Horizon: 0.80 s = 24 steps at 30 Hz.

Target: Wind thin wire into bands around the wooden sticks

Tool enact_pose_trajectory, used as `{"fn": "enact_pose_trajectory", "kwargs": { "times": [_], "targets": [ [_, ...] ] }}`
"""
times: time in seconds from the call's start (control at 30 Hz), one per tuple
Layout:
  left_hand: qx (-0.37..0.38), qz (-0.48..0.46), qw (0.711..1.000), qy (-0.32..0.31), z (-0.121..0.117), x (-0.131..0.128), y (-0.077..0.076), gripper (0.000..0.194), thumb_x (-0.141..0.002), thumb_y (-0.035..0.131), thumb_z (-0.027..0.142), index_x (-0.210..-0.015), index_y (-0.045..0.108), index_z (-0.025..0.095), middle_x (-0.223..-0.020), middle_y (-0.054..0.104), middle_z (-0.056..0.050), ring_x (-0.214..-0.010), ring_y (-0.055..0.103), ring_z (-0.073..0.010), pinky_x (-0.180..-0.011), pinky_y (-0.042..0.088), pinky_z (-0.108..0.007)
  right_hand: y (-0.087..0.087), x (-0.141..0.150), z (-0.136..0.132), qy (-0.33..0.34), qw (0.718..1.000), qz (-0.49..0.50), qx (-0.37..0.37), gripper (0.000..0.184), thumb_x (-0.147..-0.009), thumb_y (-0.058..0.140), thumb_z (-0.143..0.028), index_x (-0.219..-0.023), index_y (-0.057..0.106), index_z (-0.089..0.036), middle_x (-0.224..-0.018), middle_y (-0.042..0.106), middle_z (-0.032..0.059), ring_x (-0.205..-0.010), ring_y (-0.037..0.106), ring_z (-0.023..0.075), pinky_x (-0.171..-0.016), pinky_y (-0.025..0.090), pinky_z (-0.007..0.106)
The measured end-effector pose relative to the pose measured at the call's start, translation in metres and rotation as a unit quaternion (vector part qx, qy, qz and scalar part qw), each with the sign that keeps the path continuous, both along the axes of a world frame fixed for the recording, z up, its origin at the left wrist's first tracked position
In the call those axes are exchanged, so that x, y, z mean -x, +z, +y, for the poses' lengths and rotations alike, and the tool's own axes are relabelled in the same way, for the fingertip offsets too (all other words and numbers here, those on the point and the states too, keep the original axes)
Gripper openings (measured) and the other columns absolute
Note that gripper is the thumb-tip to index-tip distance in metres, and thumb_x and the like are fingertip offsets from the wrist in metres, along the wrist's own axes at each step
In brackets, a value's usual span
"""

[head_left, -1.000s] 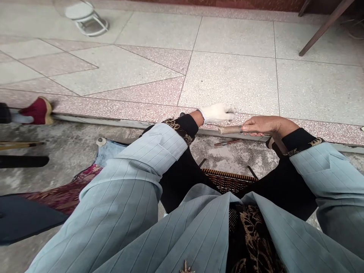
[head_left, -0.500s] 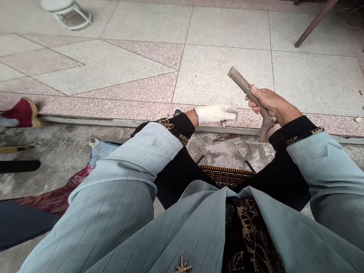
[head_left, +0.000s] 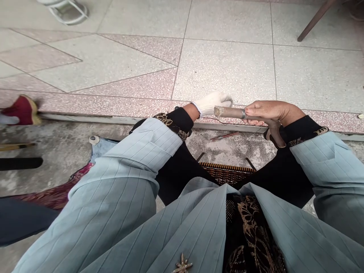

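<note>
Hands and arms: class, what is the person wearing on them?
The left hand wears a white knitted glove with a dark edge; the right hand is bare. Pale blue, thin-striped sleeves end at black cuffs with gold patterning.

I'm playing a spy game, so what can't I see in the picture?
All in the head view:
White-gloved left hand: its curled fingers hide whether it holds anything.
Grey-brown bent wooden stick: middle covered by the bare right hand.
White stool: cut off by the top edge.
Red shoe with yellow sole: wearer cut off by the left edge.
Brown wicker piece: mostly behind black-clothed legs.
</note>
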<state>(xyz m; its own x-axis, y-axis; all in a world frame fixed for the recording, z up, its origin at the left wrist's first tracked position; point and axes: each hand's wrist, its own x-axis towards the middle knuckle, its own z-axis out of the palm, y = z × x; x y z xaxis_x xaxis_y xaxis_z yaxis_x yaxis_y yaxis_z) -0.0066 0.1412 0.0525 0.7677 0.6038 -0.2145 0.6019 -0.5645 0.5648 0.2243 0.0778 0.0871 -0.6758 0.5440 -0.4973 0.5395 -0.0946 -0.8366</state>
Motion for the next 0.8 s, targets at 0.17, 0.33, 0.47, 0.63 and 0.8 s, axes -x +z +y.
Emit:
{"fn": "enact_pose_trajectory", "kwargs": {
  "times": [0.17,0.33,0.47,0.63,0.8],
  "targets": [
    [-0.041,-0.025,0.999,0.002,0.001,0.005,0.01,0.034,-0.088,0.042,0.029,-0.098,0.071,0.014,-0.074,0.063,-0.003,-0.07,0.055,-0.0142,-0.069,0.039,-0.028,-0.023,-0.004,0.014,0.069,0.983,-0.159,-0.067,0.06,-0.083,0.05,-0.077,-0.075,0.06,-0.018,-0.067,0.055,0.0029,-0.06,0.048,0.0143,-0.059,0.041,0.03],
    [0.047,-0.055,0.997,-0.014,-0.014,0.0,0.011,0.032,-0.088,0.047,0.033,-0.1,0.07,0.015,-0.075,0.062,-0.002,-0.068,0.053,-0.0123,-0.067,0.038,-0.027,-0.046,-0.008,0.029,-0.001,0.932,-0.325,-0.158,0.056,-0.082,0.057,-0.073,-0.073,0.061,-0.018,-0.07,0.06,0.0094,-0.062,0.053,0.0195,-0.059,0.04,0.034],
    [0.15,-0.11,0.982,0.043,-0.023,-0.002,0.01,0.029,-0.09,0.049,0.034,-0.102,0.067,0.014,-0.079,0.061,-0.003,-0.064,0.051,-0.0098,-0.063,0.039,-0.026,-0.039,-0.008,0.028,-0.189,0.944,-0.216,-0.163,0.056,-0.089,0.047,-0.073,-0.082,0.058,-0.019,-0.063,0.054,0.006,-0.055,0.049,0.0158,-0.053,0.04,0.031],
    [0.238,-0.143,0.961,-0.011,-0.024,-0.003,0.003,0.025,-0.091,0.051,0.035,-0.094,0.064,0.014,-0.077,0.058,-0.002,-0.061,0.048,-0.0079,-0.06,0.04,-0.022,-0.022,0.006,0.016,-0.3,0.949,0.061,-0.07,0.058,-0.091,0.038,-0.075,-0.088,0.054,-0.02,-0.061,0.045,-0.0002,-0.047,0.041,0.0108,-0.044,0.037,0.026],
    [0.174,-0.091,0.98,0.029,-0.015,0.001,-0.002,0.017,-0.089,0.057,0.027,-0.087,0.067,0.012,-0.067,0.056,0.001,-0.058,0.048,-0.0063,-0.061,0.039,-0.021,-0.012,0.019,0.004,-0.278,0.952,0.129,-0.009,0.054,-0.092,0.043,-0.072,-0.086,0.054,-0.02,-0.061,0.044,-0.0017,-0.046,0.04,0.009,-0.043,0.038,0.024]
  ]
}}
